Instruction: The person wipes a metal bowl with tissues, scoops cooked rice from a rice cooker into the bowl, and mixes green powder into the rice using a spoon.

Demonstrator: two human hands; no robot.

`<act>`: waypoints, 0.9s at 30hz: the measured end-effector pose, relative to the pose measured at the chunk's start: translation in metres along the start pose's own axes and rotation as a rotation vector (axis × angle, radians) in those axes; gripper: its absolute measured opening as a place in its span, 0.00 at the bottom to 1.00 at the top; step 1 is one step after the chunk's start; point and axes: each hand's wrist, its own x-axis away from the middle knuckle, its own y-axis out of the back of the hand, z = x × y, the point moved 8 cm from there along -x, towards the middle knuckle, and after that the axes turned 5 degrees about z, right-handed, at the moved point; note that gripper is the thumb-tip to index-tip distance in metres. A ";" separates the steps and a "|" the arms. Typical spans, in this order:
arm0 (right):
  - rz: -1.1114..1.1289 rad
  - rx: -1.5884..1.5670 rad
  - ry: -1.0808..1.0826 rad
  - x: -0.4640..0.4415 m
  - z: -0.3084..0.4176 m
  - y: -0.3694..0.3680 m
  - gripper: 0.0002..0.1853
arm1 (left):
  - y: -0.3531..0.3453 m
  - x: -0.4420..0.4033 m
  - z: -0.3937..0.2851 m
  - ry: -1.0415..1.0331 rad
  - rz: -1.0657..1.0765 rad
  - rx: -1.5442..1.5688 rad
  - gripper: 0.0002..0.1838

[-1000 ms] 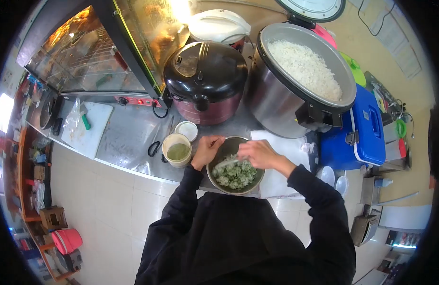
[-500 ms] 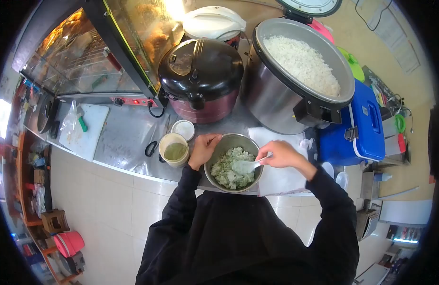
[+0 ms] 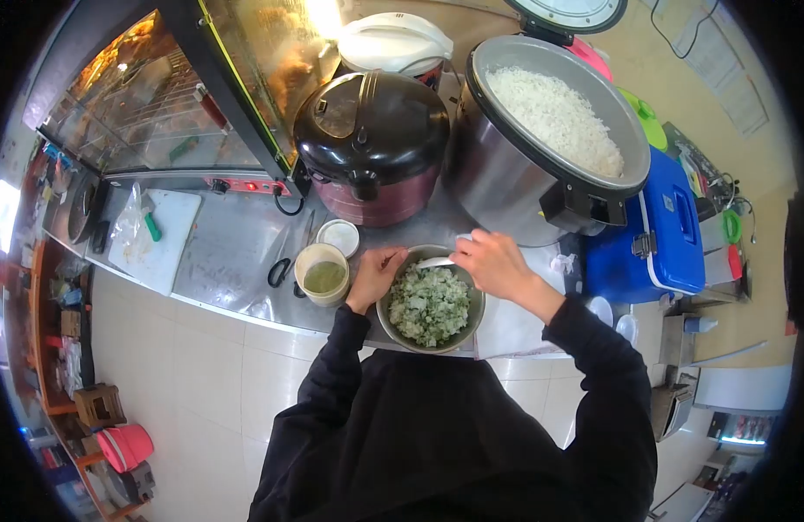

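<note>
A round metal bowl (image 3: 478, 324) holds rice mixed with green bits (image 3: 430, 306). My left hand (image 3: 377, 275) pinches the bowl's rim at its upper left. In my right hand (image 3: 492, 266), over the bowl's upper right, is a white spoon (image 3: 436, 262); its head lies at the far side of the rice. Just left of my left hand stands a cream tub (image 3: 322, 275) with green contents, and a white round lid (image 3: 338, 236) lies behind it.
Behind the bowl stand a closed dark rice cooker (image 3: 372, 148) and an open large cooker (image 3: 554, 130) full of white rice. A blue cooler (image 3: 646, 230) is at the right. Scissors (image 3: 279, 272), a cutting board (image 3: 170, 235) and a glass heated cabinet (image 3: 237, 185) are leftward.
The spoon has swung from the middle of the rice to the bowl's far side, with my right hand moving up and left since half a second ago. My left hand stays on the rim.
</note>
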 end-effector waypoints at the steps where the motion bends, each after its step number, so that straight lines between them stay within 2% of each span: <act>1: 0.069 -0.012 -0.024 0.006 -0.001 -0.014 0.08 | -0.001 0.000 -0.001 -0.007 0.013 -0.004 0.16; 4: 0.284 -0.082 -0.132 0.025 0.001 -0.040 0.04 | 0.002 0.002 0.000 -0.045 -0.066 0.103 0.16; 6: 0.439 -0.185 -0.268 0.044 0.003 -0.045 0.06 | 0.002 0.003 0.005 -0.019 -0.124 0.154 0.15; 7: 0.418 -0.255 -0.350 0.050 0.004 -0.043 0.10 | 0.002 0.005 0.007 -0.005 -0.152 0.178 0.14; 10: 0.582 -0.381 -0.564 0.061 0.012 -0.045 0.11 | 0.002 0.011 -0.002 0.002 -0.212 0.124 0.14; 13: 0.492 -0.636 -0.710 0.080 0.019 -0.068 0.13 | -0.001 0.022 -0.003 0.021 -0.306 0.124 0.14; 16: 0.530 -0.805 -0.815 0.086 0.010 -0.088 0.14 | -0.002 0.034 -0.010 0.038 -0.371 0.116 0.14; 19: 0.518 -1.453 -0.909 0.094 0.001 -0.123 0.14 | -0.002 0.040 -0.013 0.075 -0.335 0.099 0.15; 22: 0.626 -1.547 -1.029 0.095 -0.003 -0.097 0.14 | -0.004 0.043 -0.002 0.067 -0.355 0.221 0.17; 23: 0.661 -1.547 -1.029 0.097 -0.004 -0.099 0.12 | -0.004 0.044 0.000 0.076 -0.355 0.232 0.17; 27: 0.444 -1.311 -0.798 0.089 -0.006 -0.088 0.12 | -0.004 0.047 0.001 0.097 -0.356 0.256 0.18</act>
